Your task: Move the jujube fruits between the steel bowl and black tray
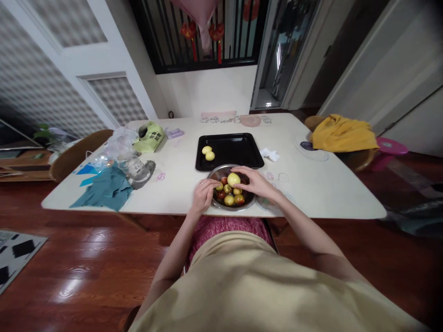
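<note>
Several round fruits, yellow-green with red-brown patches and much like jujubes, lie in a steel bowl [238, 208] at the table's near edge. Above them, my right hand [254, 181] grips a plain yellow-green jujube [234, 179] between thumb and fingers. My left hand [204, 192] is over the bowl's left rim, its fingers pressed together beside a greenish fruit [219, 186]. Whatever those fingers hold, if anything, is hidden. Just behind the bowl is a black rectangular tray [238, 147], with two yellow jujubes [208, 153] touching each other at its left side.
On the white table's left are a teal cloth [107, 188], a clear plastic bag [121, 143], a glass jar [138, 168] and a green bag [149, 137]. Crumpled white tissue [270, 154] lies right of the tray. A yellow cloth [342, 133] drapes a chair at right.
</note>
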Available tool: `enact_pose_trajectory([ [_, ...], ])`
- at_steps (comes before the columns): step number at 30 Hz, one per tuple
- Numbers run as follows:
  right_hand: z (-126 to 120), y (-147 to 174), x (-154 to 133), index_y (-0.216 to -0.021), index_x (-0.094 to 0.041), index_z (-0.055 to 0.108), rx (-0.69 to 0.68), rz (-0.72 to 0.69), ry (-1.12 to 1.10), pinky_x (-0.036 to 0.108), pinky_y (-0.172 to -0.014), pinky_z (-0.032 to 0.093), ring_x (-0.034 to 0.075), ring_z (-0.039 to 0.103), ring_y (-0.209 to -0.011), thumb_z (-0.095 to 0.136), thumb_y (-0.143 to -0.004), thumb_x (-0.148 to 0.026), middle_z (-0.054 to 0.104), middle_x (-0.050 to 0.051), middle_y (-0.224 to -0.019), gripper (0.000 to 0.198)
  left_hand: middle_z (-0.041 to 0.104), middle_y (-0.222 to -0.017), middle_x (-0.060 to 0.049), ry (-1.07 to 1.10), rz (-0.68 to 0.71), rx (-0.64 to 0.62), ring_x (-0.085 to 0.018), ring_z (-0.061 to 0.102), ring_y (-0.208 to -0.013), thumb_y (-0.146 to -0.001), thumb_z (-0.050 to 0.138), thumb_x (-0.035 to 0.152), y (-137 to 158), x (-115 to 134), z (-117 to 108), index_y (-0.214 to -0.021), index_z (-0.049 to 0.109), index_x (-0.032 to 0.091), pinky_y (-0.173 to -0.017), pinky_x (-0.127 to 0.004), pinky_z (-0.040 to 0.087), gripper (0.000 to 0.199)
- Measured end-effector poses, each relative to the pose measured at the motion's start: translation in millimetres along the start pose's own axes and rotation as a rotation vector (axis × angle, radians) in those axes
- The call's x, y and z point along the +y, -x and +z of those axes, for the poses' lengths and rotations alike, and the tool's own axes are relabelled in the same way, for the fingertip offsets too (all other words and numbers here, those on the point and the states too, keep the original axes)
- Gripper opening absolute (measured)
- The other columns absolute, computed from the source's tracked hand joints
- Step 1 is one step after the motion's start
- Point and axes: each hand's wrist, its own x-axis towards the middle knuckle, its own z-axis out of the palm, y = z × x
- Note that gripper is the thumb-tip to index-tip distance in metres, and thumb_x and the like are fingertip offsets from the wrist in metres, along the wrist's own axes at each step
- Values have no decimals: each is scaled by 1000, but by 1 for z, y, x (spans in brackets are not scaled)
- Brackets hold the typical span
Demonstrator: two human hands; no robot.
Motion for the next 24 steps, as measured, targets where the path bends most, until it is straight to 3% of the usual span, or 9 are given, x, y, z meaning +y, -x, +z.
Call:
enact_pose_trajectory([
  [5,-1,12,5,-124,-28,75,192,-2,-17,53,-109,57,30,71,-122,67,-103,-48,76,10,-128,30,77,-118,-11,48,-183,155,-22,72,-115,-115,36,32,-15,-15,-11,-118,73,19,-102,-40,57,40],
  [7,2,17,10,-115,-27,77,303,8,-43,51,-105,58,29,72,-116,62,-105,-48,79,9,-119,27,75,-121,-11,-25,-212,145,-23,71,-117,-112,46,30,-33,-29,-18,-121,72,20,-105,-41,57,29],
  [11,10,22,18,-104,-27,77,463,23,-91,50,-102,58,28,73,-111,55,-109,-50,80,8,-108,32,69,-133,-14,-223,-221,-59,-27,66,-126,-103,55,18,-75,-69,-19,-127,70,20,-113,-46,54,28],
  [15,12,25,20,-102,-27,77,477,-11,-116,49,-100,57,27,73,-110,52,-110,-48,80,8,-106,34,63,-140,-16,-397,-287,-279,-31,61,-131,-96,61,12,-102,-103,-1,-131,70,18,-115,-50,53,37],
  [19,9,26,19,-98,-27,77,478,-19,-101,49,-97,57,27,73,-105,50,-111,-47,81,8,-104,36,65,-131,-15,-436,-287,-349,-32,61,-125,-91,66,9,-109,-119,15,-125,74,17,-113,-50,54,35],
  [24,9,26,18,-93,-27,76,495,-7,-107,49,-95,56,28,72,-102,45,-112,-50,80,7,-100,44,63,-134,-16,-489,-313,-375,-36,56,-128,-88,64,3,-108,-122,16,-126,74,18,-115,-54,51,42],
])
